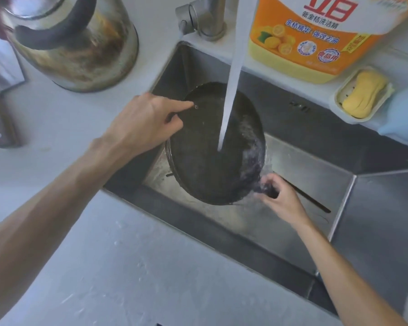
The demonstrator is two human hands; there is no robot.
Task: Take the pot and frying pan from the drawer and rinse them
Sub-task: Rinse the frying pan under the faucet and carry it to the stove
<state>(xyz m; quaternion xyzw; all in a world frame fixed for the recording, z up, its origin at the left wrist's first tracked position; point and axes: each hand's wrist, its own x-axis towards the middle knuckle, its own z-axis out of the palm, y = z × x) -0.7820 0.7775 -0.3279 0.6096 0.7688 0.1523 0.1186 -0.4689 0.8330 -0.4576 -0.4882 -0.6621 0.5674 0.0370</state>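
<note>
A dark round frying pan (205,156) is tilted in the steel sink (304,175), under a stream of water (229,90) from the tap (207,17). Water splashes off its lower right rim. My left hand (144,123) grips the pan's upper left edge, index finger stretched across the surface. My right hand (278,198) is closed around the pan's handle at the lower right; the handle is mostly hidden by the hand and splashing water. No pot is clearly in view.
A stained metal kettle (80,43) stands on the white counter (104,255) at the left. An orange detergent bottle (316,36) and a yellow soap in a dish (363,95) sit behind the sink. A dark object (0,123) lies at the far left.
</note>
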